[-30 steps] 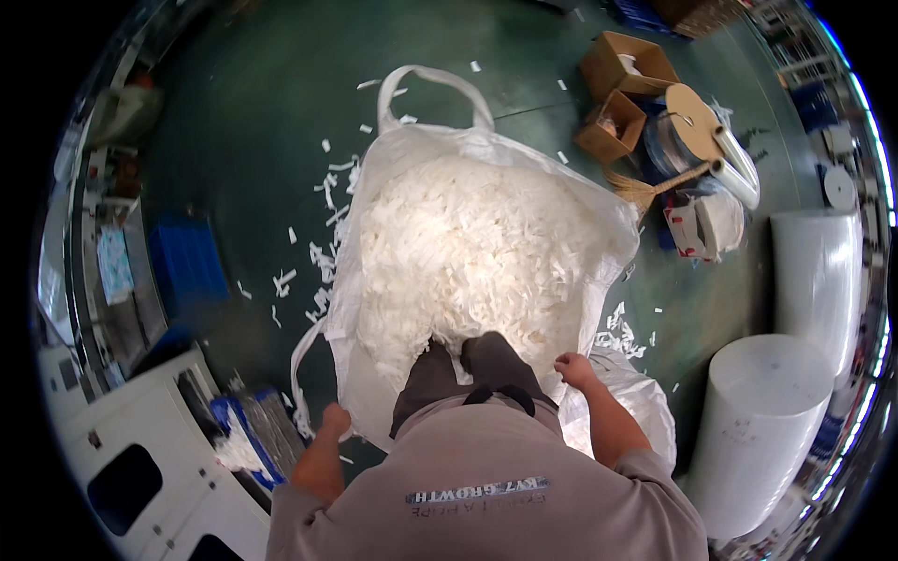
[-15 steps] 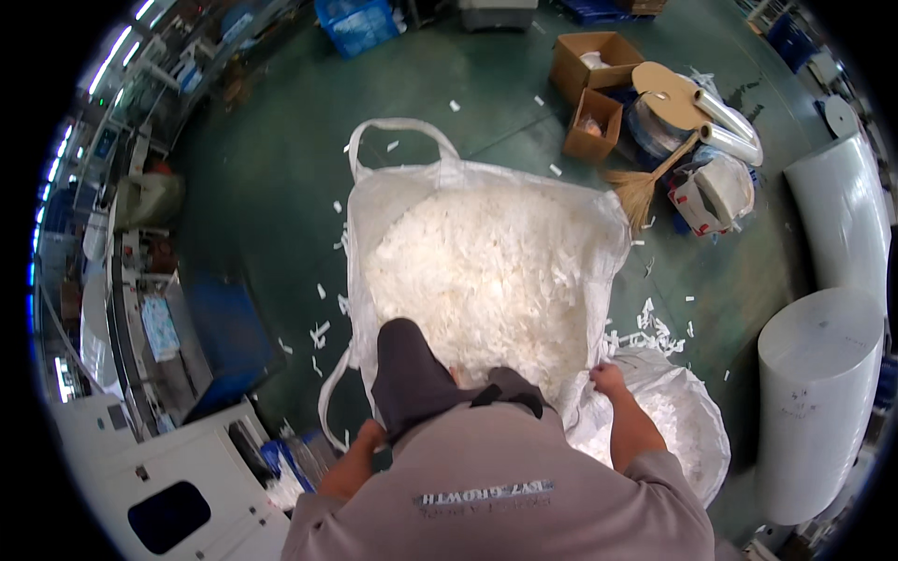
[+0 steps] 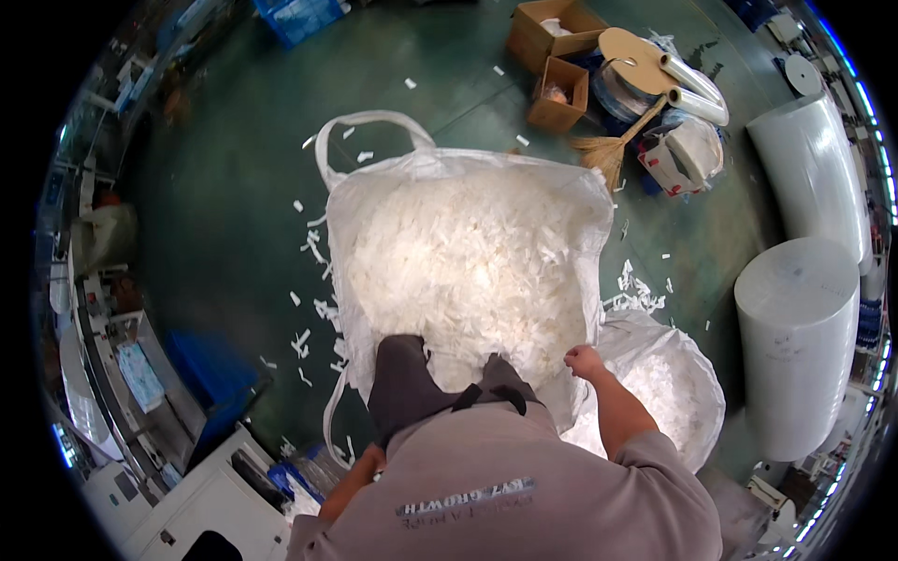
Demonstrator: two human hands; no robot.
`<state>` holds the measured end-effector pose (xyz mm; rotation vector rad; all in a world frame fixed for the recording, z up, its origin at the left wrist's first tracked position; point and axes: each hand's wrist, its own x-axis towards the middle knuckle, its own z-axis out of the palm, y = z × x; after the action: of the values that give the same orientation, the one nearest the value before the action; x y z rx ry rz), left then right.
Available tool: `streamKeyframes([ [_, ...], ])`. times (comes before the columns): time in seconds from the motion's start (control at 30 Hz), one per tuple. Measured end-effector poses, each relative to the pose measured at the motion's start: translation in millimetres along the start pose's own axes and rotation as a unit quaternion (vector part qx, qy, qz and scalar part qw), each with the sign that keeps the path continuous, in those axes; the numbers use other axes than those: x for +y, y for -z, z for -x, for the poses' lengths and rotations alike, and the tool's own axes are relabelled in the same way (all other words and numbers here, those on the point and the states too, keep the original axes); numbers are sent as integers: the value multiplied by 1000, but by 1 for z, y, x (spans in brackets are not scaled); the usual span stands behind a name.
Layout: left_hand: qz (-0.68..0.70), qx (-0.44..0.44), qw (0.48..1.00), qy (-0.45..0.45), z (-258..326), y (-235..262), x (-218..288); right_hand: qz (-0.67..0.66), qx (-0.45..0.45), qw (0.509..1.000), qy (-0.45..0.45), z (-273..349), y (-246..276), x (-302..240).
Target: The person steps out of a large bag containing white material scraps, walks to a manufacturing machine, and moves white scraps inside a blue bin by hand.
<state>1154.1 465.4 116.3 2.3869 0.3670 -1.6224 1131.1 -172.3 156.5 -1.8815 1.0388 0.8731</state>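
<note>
A large white woven bulk bag [image 3: 599,224] stands open in front of me, filled with white, strip-like scraps [image 3: 468,252]. My legs [image 3: 404,369] are in the scraps at its near side. At the bag's near right corner, my right hand [image 3: 584,361] is closed on the rim. A second white sack [image 3: 716,383] with similar scraps stands just right of that hand. My left hand [image 3: 373,457] is low beside my left hip, near the big bag's side loop [image 3: 332,411]; its fingers are mostly hidden.
White strips [image 3: 634,290] lie scattered on the green floor. Cardboard boxes [image 3: 559,93], a straw broom [image 3: 603,154] and a large spool [image 3: 641,58] are at the far right. Big plastic film rolls [image 3: 800,346] stand on the right. Machinery with a blue panel [image 3: 210,369] lines the left.
The view has shifted and turned slightly. My legs stand straighter, with the left knee lower. My right hand remains at the bag's rim, and my left hand stays by my hip.
</note>
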Motion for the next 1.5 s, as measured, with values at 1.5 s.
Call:
streamKeyframes([
  [1.5, -123, 207, 969, -59, 26, -5, 219, -198, 127, 972, 18, 0, 124, 239],
])
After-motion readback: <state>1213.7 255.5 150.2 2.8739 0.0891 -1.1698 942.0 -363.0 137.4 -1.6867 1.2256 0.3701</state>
